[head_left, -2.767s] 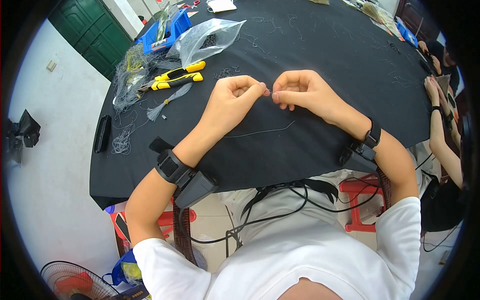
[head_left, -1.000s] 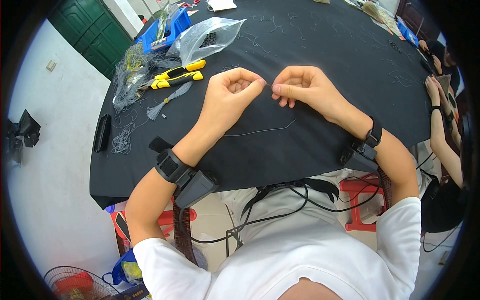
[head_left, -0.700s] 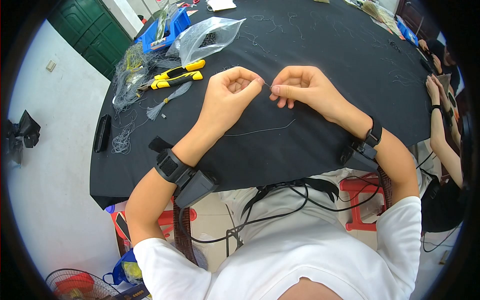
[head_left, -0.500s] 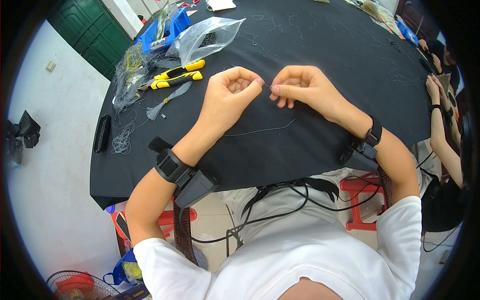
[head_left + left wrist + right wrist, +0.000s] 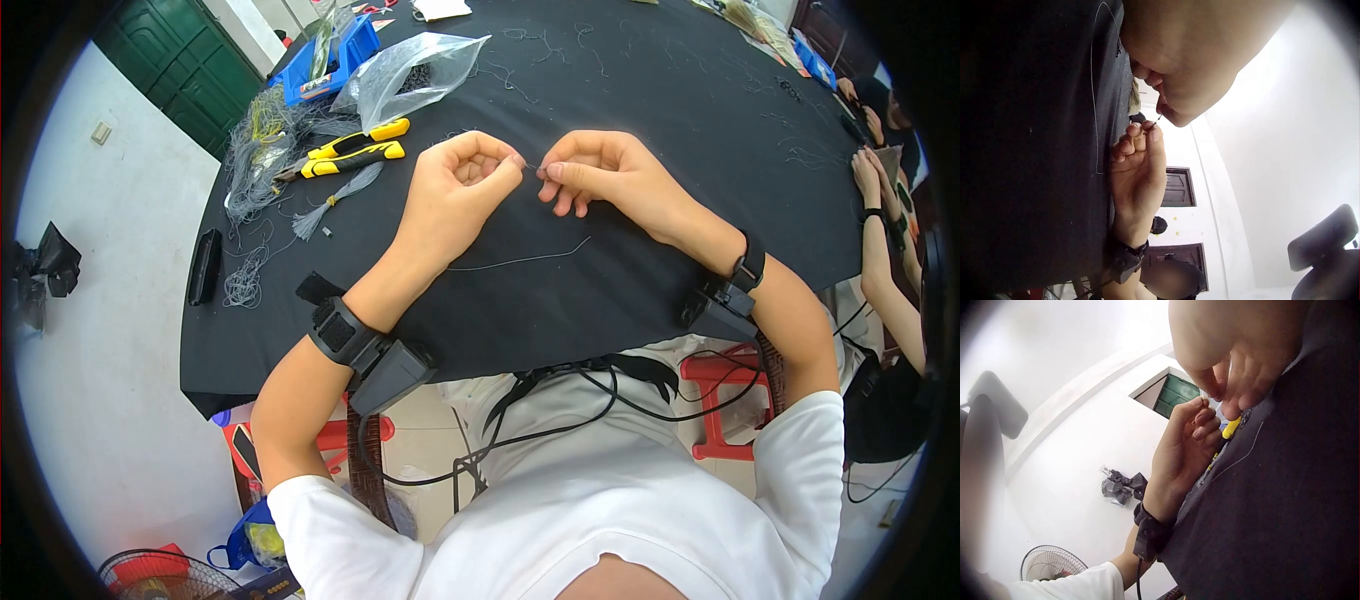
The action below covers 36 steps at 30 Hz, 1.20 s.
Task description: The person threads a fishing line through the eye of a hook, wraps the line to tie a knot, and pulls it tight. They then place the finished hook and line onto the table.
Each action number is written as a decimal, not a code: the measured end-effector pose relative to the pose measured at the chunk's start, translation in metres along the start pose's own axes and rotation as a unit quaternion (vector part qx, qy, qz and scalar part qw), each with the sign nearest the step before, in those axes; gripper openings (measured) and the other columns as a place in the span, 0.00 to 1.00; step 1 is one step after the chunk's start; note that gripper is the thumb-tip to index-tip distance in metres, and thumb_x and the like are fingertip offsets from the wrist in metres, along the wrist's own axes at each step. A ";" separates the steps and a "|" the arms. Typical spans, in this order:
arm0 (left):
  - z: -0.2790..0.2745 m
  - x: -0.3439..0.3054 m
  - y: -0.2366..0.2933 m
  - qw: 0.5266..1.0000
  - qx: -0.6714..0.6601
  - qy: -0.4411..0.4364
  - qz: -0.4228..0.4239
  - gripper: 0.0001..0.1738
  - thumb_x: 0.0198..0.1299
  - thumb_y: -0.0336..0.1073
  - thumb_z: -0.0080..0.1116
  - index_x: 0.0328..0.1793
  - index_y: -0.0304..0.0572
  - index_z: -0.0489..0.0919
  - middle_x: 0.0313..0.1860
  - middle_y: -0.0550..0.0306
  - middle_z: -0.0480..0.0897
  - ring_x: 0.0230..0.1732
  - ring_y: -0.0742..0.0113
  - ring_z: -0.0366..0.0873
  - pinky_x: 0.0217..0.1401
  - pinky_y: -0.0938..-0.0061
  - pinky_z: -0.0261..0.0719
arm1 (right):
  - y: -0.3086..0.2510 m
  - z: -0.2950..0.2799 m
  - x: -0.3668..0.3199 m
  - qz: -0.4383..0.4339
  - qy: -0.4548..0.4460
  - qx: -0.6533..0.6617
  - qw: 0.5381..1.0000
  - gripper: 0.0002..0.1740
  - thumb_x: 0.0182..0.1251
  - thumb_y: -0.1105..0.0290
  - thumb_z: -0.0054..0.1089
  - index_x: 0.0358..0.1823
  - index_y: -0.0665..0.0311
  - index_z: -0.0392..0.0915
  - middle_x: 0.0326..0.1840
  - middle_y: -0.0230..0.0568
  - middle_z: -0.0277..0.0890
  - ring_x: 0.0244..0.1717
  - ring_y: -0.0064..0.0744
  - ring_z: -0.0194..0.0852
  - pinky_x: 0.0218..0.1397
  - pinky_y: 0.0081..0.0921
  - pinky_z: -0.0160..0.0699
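Note:
Over the black-covered table, my left hand [image 5: 450,205] pinches a short, thin line [image 5: 532,166] between thumb and forefinger. Facing it, my right hand [image 5: 625,180] pinches the same line from the other side, its lower fingers loosely curled. The fingertips are a small gap apart, and a tiny dark piece [image 5: 1159,117] shows on the line there in the left wrist view; its kind is too small to tell. A longer grey strand [image 5: 525,261] lies on the cloth below the hands, its left end hidden behind the left forearm.
Yellow-and-black pliers [image 5: 350,158] lie at left, beside a tied bundle of grey line [image 5: 335,205] and a tangled heap [image 5: 255,150]. Behind are a clear plastic bag [image 5: 410,75] and a blue bin [image 5: 335,65]. A black case [image 5: 205,267] sits near the left edge.
Both hands have shifted slightly away from the body. Their fingertips, almost touching at first, have drawn a little apart, with the line showing between them. The strand on the table has stayed put.

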State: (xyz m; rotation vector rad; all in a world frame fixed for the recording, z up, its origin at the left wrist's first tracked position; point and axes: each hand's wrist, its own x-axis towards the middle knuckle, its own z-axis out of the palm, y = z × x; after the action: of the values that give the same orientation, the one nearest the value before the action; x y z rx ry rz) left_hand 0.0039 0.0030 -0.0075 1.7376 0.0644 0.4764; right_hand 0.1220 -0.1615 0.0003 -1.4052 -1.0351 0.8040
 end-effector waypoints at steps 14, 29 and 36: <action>0.002 -0.004 0.011 0.991 0.071 -0.060 0.094 0.08 0.55 0.40 0.60 0.36 0.46 0.82 0.48 0.54 0.78 0.66 0.58 0.61 0.61 0.62 0.61 | -0.001 0.004 -0.003 -0.015 -0.032 0.017 0.999 0.14 0.67 0.69 0.50 0.50 0.67 0.74 0.35 0.38 0.78 0.30 0.19 0.75 0.33 0.15 0.73; 0.006 -0.006 0.017 0.984 0.051 -0.093 0.145 0.06 0.55 0.36 0.61 0.37 0.44 0.81 0.43 0.61 0.80 0.44 0.74 0.71 0.49 0.77 0.64 | 0.002 0.000 0.000 0.003 -0.042 0.086 0.995 0.14 0.65 0.66 0.56 0.45 0.68 0.75 0.37 0.38 0.78 0.32 0.21 0.76 0.34 0.14 0.74; 0.009 -0.007 0.018 0.980 0.092 -0.088 0.154 0.04 0.54 0.34 0.61 0.34 0.44 0.80 0.29 0.68 0.79 0.34 0.74 0.66 0.40 0.78 0.64 | -0.004 -0.012 0.003 0.025 0.050 0.112 0.992 0.15 0.65 0.68 0.52 0.49 0.70 0.74 0.44 0.42 0.78 0.43 0.24 0.77 0.45 0.19 0.74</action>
State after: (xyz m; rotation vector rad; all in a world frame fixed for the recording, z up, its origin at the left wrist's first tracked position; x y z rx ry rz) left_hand -0.0037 -0.0113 0.0059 1.9762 -0.2993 0.5538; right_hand 0.1339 -0.1638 0.0056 -1.2693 -0.8094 0.8495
